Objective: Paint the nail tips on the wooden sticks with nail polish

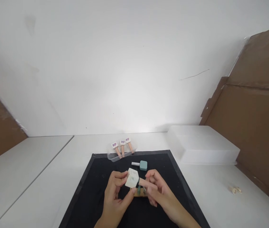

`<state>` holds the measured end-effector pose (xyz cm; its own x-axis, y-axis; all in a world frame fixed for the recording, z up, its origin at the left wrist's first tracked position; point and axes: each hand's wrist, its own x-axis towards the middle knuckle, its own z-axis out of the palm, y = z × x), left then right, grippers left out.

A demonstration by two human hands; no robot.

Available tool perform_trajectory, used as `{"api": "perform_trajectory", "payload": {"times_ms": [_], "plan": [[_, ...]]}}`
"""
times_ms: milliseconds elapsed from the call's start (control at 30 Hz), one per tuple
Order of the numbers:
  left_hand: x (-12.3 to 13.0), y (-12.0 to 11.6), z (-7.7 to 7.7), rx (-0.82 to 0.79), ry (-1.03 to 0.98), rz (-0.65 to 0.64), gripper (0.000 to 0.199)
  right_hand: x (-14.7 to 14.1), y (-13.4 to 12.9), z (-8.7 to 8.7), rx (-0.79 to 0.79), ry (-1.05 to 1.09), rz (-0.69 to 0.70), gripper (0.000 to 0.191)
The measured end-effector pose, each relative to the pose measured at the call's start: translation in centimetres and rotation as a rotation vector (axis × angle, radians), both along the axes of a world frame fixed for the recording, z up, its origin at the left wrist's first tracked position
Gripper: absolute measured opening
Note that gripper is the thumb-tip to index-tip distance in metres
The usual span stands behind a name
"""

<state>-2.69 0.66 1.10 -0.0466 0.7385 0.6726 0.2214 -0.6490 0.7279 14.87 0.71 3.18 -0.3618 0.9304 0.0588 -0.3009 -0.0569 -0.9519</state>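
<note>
My left hand (117,193) grips a white block (132,178) between thumb and fingers. A pinkish handle (148,183) extends from the block to the right, and my right hand (158,190) holds its far end. Below the handle, partly hidden by my hands, is a small wooden piece (140,193) with a green part (139,190) on it. Just beyond my hands, a teal block with a white stem (143,165) lies on the black mat (96,180).
At the mat's far edge, a clear tray (112,157) holds three white-topped pieces with pinkish handles (122,147). A translucent white bin (205,145) sits at the back right. Small beige rings (234,190) lie at right. Cardboard panels (253,126) flank the table.
</note>
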Motion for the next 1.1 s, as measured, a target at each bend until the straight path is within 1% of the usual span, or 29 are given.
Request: {"api": "perform_trajectory", "payload": {"times_ms": [67,133,233,267,333,400,500,567,600,667,767,800,833,900,967,1033,1067,1100], "plan": [[0.0,0.1,-0.1,-0.012,-0.015,0.006,0.025,0.1,0.1,0.2,0.002,-0.024,-0.002,0.044],[0.0,0.1,-0.3,-0.011,-0.009,0.013,0.026,0.0,0.2,0.1,0.026,-0.123,-0.049,0.042],[0.0,0.1,-0.5,0.022,0.019,0.022,0.027,-0.1,0.3,-0.2,0.084,-0.261,-0.097,0.049],[-0.1,0.1,-0.6,0.018,0.030,0.026,0.027,-0.1,0.4,-0.3,0.086,-0.275,-0.084,0.051],[-0.1,0.1,-0.6,0.023,0.047,0.035,0.027,-0.1,0.3,-0.3,0.083,-0.231,-0.064,0.048],[-0.2,0.1,-0.4,0.030,0.030,0.039,0.027,-0.1,0.1,-0.2,0.094,-0.176,-0.083,0.047],[-0.3,0.1,-0.3,0.028,0.024,0.031,0.026,-0.2,-0.1,-0.1,0.165,-0.270,-0.117,0.040],[-0.3,0.1,-0.3,0.031,0.064,0.033,0.026,-0.3,-0.2,-0.2,0.241,-0.369,-0.164,0.047],[-0.4,0.1,-0.3,0.041,0.089,0.037,0.027,-0.4,-0.1,-0.4,0.255,-0.398,-0.181,0.052],[-0.5,0.0,-0.3,0.081,0.133,0.044,0.028,-0.7,0.0,-0.7,0.190,-0.395,-0.172,0.057],[-0.5,0.1,-0.4,0.155,0.175,0.052,0.031,-0.9,0.2,-1.0,0.009,-0.337,-0.110,0.058],[-0.5,0.1,-0.4,0.165,0.182,0.055,0.032,-0.9,0.2,-1.0,-0.002,-0.339,-0.116,0.058],[-0.5,0.1,-0.5,0.164,0.182,0.058,0.032,-0.8,0.2,-0.9,0.028,-0.357,-0.140,0.057],[-0.4,0.2,-0.4,0.131,0.160,0.069,0.030,-0.7,0.0,-0.8,0.181,-0.426,-0.220,0.052],[-0.3,0.3,-0.3,0.090,0.126,0.081,0.027,-0.5,-0.3,-0.7,0.399,-0.506,-0.307,0.038],[-0.3,0.3,-0.1,0.063,0.111,0.089,0.024,-0.4,-0.4,-0.8,0.653,-0.566,-0.396,0.020],[-0.3,0.3,0.0,0.052,0.113,0.089,0.024,-0.4,-0.5,-0.9,0.791,-0.589,-0.447,0.016],[-0.3,0.3,0.1,0.042,0.118,0.087,0.024,-0.3,-0.5,-1.1,0.923,-0.608,-0.495,0.017]]}}
